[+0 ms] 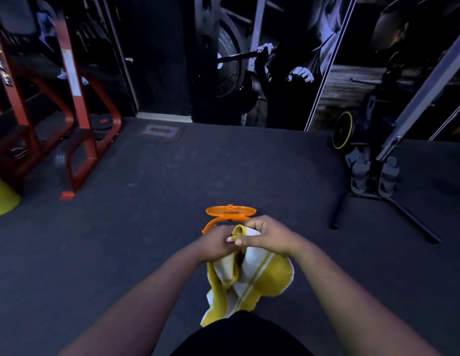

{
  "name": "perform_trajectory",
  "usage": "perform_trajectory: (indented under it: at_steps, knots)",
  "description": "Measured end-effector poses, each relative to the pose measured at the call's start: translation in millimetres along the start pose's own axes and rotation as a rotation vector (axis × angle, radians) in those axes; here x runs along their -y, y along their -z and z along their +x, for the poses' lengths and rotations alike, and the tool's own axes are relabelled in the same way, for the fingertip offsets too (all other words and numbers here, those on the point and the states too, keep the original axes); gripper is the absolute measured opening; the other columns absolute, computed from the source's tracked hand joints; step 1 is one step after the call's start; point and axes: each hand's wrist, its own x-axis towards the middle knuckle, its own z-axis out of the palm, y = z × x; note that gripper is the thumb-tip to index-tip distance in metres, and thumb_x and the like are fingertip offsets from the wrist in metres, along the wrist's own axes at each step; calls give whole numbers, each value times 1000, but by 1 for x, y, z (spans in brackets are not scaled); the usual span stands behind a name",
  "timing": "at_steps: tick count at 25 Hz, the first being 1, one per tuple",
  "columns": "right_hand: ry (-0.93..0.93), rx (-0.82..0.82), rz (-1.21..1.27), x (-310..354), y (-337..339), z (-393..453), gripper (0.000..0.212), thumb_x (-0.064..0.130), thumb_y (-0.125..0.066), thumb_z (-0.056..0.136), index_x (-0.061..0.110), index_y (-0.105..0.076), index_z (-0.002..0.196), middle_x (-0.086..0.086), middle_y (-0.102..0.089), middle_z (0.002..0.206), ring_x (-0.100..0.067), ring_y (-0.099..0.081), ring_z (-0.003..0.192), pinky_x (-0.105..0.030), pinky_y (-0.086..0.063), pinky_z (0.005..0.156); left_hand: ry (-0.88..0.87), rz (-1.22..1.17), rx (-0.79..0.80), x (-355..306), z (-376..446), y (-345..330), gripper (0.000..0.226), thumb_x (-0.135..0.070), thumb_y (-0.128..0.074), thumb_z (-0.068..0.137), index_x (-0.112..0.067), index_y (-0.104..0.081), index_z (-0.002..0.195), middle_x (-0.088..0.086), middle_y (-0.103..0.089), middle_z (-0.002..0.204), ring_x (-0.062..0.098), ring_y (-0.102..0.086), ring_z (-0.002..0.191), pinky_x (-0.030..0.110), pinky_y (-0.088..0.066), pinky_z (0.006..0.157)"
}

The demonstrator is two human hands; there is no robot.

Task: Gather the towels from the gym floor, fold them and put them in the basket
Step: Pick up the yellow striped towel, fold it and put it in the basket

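A yellow towel with white stripes (252,278) hangs bunched in front of me, its lower end draping toward my lap. My left hand (216,242) grips the towel's upper edge on the left. My right hand (264,235) pinches the same upper edge just beside it, thumb pressed on the fabric. Both hands meet above an orange basket (210,226) on the dark gym floor; its round lid (230,211) stands open behind it. My hands and the towel hide most of the basket, so its inside is hidden.
A red steel rack (77,129) stands at the left with a lime cone (2,199) near it. At the right is a machine on a black stand (393,206) with a yellow-rimmed wheel (343,129). Dark rubber floor (146,214) lies around me.
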Motion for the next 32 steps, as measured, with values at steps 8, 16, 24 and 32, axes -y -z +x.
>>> perform_trajectory:
  at_steps: [8, 16, 24, 32]
  knots:
    - [-154, -449, 127, -56, 33, -44, 36, 37, -75, 89, 16, -55, 67, 10, -50, 62, -5, -46, 61, -31, -35, 63, 211, -357, -308, 34, -6, 42, 27, -24, -75, 91, -25, -62, 115, -10, -66, 105, 8, -65, 96, 29, -51, 81]
    - [-119, -582, 555, -22, 11, -35, 18, 5, -57, 100, 12, -73, 102, -14, -69, 98, -26, -68, 82, -41, -61, 70, 404, -1082, -624, 11, 8, -2, 19, -11, -77, 89, 1, -68, 100, 19, -73, 88, 29, -71, 75, 40, -61, 72]
    - [-43, -284, 57, -8, 11, -28, 27, 8, -55, 103, 29, -68, 113, -4, -77, 98, -21, -75, 91, -54, -60, 84, 154, -1013, -420, -11, -1, -4, 30, 1, -57, 100, -2, -50, 129, 25, -73, 110, 33, -72, 96, 42, -60, 83]
    - [161, -493, -229, -1, 7, -11, 9, 26, -79, 85, 27, -80, 94, 12, -72, 95, -8, -68, 90, -32, -56, 82, 137, -784, -543, -30, -8, -6, 32, -36, -61, 102, -8, -73, 93, 19, -75, 85, 33, -72, 72, 44, -58, 69]
